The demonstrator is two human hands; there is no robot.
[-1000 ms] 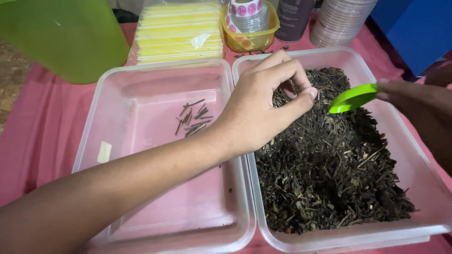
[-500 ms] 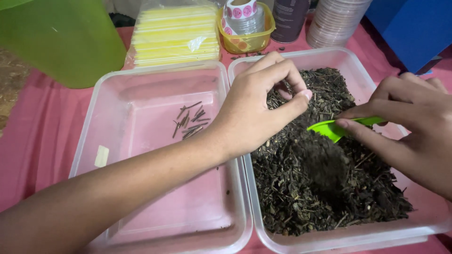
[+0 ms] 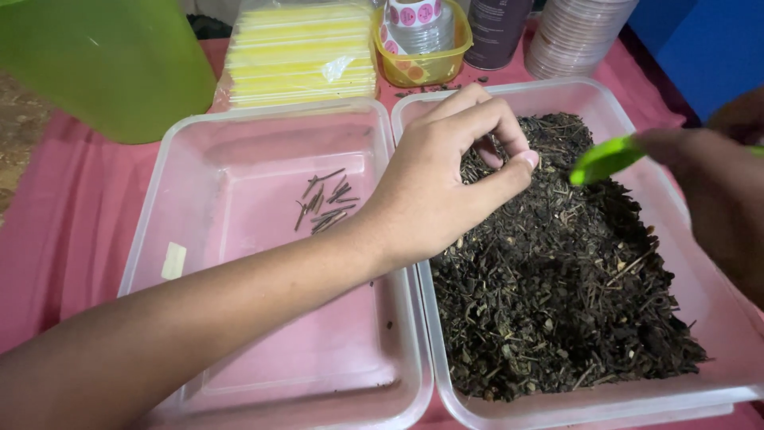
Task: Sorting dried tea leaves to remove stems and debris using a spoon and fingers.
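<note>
A left hand (image 3: 446, 187) hovers with fingertips pinched together, over a clear plastic tub of dark dried leaves and twigs (image 3: 557, 263) near the worktop's right edge. The right hand (image 3: 716, 183) grips a bright green plastic scoop (image 3: 602, 160) above the same tub. Beside it, a second clear tub (image 3: 239, 263) holds a few thin brown stems (image 3: 326, 203).

My left hand (image 3: 434, 187) over the dried leaves (image 3: 557, 279) in the right tub (image 3: 716, 318), twigs (image 3: 325, 201) in the left tub (image 3: 239, 318), scoop (image 3: 602, 159) in my right hand (image 3: 712, 179).

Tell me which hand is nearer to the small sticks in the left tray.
Left. The left hand hovers just right of the sticks; the right hand, holding a green scoop, is farther right.
</note>
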